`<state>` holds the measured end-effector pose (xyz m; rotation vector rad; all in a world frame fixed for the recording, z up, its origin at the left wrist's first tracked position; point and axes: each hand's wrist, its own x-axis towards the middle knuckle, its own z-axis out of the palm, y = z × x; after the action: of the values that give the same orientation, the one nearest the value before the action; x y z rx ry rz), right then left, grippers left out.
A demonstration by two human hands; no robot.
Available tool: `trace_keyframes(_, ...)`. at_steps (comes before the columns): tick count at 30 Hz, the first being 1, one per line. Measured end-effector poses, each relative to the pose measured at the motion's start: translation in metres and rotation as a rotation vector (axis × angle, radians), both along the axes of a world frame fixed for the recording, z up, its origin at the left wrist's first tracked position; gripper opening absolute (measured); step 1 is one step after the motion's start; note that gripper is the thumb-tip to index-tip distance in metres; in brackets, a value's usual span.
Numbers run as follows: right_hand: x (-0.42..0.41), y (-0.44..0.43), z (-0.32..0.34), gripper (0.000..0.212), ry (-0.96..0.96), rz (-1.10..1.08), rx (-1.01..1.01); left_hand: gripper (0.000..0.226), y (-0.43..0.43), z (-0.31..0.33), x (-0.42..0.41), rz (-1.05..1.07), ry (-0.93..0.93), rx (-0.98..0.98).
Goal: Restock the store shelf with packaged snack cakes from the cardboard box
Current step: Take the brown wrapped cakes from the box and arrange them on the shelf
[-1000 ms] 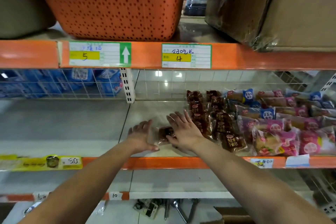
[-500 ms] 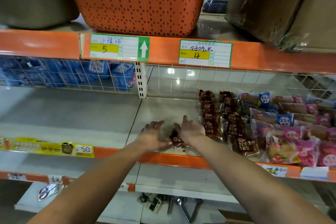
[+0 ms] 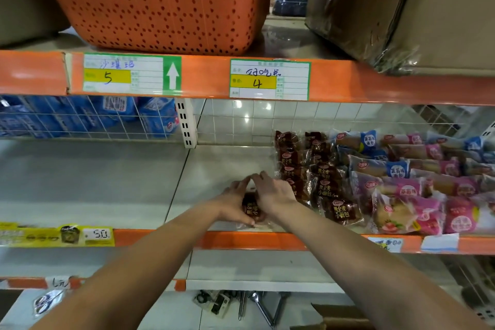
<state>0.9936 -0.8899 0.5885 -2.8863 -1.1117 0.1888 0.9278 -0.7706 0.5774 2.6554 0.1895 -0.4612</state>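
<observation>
A dark brown packaged snack cake [image 3: 251, 209] lies on the grey middle shelf [image 3: 134, 185] near its orange front edge. My left hand [image 3: 233, 202] cups its left side and my right hand [image 3: 273, 193] covers its right side and top; the fingertips of both meet above it. Right of my hands sit two rows of the same brown cakes [image 3: 316, 177], reaching back to the wire grid. Beyond them are blue and pink packaged cakes [image 3: 407, 182]. A corner of the cardboard box [image 3: 340, 316] shows at the bottom edge.
The upper shelf carries an orange perforated basket [image 3: 160, 5] and a wrapped carton [image 3: 417, 8]. Price labels marked 5 [image 3: 128, 75] and 4 [image 3: 269, 80] hang on its orange rail. Blue packs [image 3: 88, 115] sit behind the wire grid. Metal tools [image 3: 257, 305] lie on the bottom shelf.
My hands have closed in from both sides of the brown cake, fingers now touching over it. The view has tilted and moved closer to the shelf.
</observation>
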Motion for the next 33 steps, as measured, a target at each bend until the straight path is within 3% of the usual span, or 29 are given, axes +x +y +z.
trace_keyframes(3,0.005,-0.014,-0.007,0.075,-0.025,0.227,0.056,0.111,0.013,0.008,0.004,-0.006,-0.004,-0.071)
trace_keyframes(6,0.008,-0.022,-0.019,0.06,-0.077,0.406,0.009,0.117,0.027,0.01,0.004,0.081,-0.055,-0.113)
trace_keyframes(11,0.007,-0.018,-0.024,0.06,-0.084,0.329,0.046,0.106,0.032,0.01,-0.002,0.093,-0.039,-0.179)
trace_keyframes(16,0.005,-0.004,-0.024,0.061,-0.052,0.335,0.069,0.113,0.029,0.001,-0.008,0.048,-0.08,0.059)
trace_keyframes(22,-0.006,0.0,-0.028,0.074,-0.092,0.357,0.072,0.109,0.032,0.001,-0.01,-0.018,-0.142,0.086)
trace_keyframes(29,-0.007,-0.019,-0.024,0.08,-0.281,0.312,0.17,0.096,0.029,0.009,-0.004,0.048,-0.302,-0.127)
trace_keyframes(33,-0.001,-0.052,-0.007,0.074,-0.295,0.192,0.108,0.107,0.012,0.01,0.004,0.022,-0.265,-0.155)
